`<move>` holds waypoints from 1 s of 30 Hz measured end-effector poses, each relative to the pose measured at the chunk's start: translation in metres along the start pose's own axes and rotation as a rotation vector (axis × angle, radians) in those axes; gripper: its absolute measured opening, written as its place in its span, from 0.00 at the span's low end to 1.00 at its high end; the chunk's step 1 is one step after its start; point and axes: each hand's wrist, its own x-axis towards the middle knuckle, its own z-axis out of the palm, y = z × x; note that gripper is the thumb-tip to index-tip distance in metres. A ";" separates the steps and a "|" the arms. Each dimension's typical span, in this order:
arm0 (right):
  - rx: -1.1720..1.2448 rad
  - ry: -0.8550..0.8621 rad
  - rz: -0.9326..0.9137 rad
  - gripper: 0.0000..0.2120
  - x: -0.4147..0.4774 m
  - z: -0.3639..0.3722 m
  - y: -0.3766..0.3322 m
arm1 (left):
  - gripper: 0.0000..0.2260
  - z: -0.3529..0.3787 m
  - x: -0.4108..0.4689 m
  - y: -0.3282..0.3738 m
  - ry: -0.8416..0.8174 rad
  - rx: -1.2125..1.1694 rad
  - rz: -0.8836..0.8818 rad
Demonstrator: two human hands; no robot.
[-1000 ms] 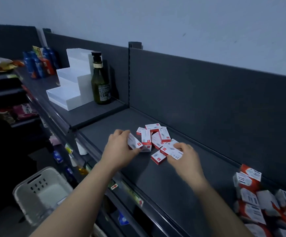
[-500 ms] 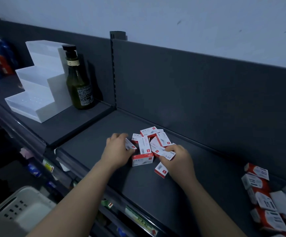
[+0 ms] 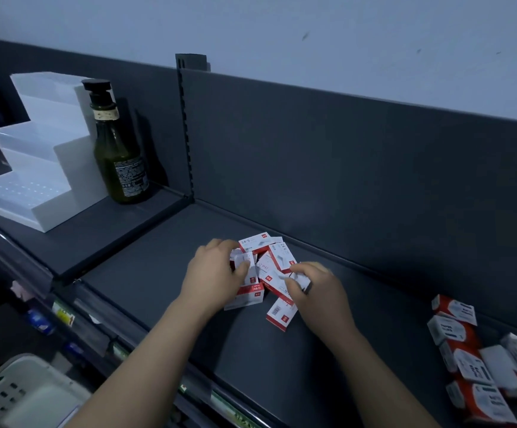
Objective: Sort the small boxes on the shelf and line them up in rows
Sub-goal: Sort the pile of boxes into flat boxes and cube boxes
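The boxes [image 3: 279, 256] lie in a loose heap on the shelf [image 3: 158, 273], close to its back panel and overlapping at all angles; none stands in a row yet, so the sorting looks barely begun. The left grip [image 3: 212, 274] sits at the heap's left edge, thumb and fingers closed round one box [image 3: 245, 263]; the right grip [image 3: 316, 291] is curled at the right edge, fingertips pinching another box; working from both sides probably lets single boxes come free without the rest sliding. One stray [image 3: 282, 315] lies label up just in front of the heap. A second heap [image 3: 473, 366] lies well apart to the right, likely awaiting its turn. The bare shelf in front gives room for rows; a bottle [image 3: 121, 159] and a white stand [image 3: 35, 156] occupy the next bay to the left.
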 end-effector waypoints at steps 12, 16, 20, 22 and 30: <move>-0.260 0.166 0.131 0.17 -0.063 -0.067 -0.008 | 0.12 0.012 -0.028 0.059 -0.079 -0.019 0.449; -0.354 0.251 0.213 0.17 -0.101 -0.091 -0.002 | 0.16 0.023 -0.048 0.081 -0.124 -0.025 0.616; -0.416 0.315 0.349 0.15 -0.149 -0.114 0.003 | 0.16 0.036 -0.074 0.110 -0.206 -0.030 0.760; -0.439 0.347 0.430 0.12 -0.173 -0.128 0.009 | 0.17 0.043 -0.088 0.128 -0.234 -0.027 0.832; -0.549 0.489 0.633 0.13 -0.270 -0.202 0.038 | 0.13 0.068 -0.155 0.216 -0.328 -0.084 1.059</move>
